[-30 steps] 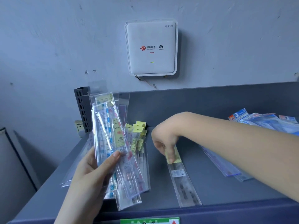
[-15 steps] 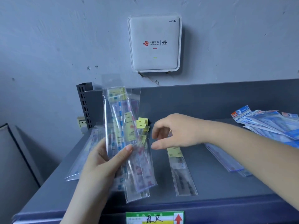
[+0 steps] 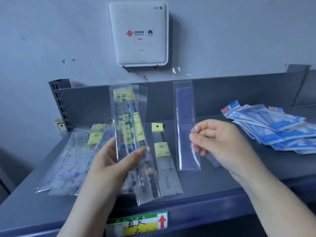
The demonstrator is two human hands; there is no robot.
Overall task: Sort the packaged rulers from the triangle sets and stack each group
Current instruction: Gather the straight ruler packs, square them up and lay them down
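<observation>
While loose rulers lie on the shelf at far left, the left hand is raised palm-up, thumb and fingers clamping an upright bundle; its lower sleeves blur together. One ruler lies flat beside it. The right hand, fingers curled, pinches a purple ruler upright. The triangle sets are fanned at right, cut off by the frame.

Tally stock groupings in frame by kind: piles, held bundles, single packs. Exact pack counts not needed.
Ruler pile on shelf: 1
Triangle set pile: 1
Ruler bundle, left hand: 1
Single ruler packs: 2 (purple ruler pack, right hand; yellow-tagged ruler pack, lying)
Total: 5
</observation>
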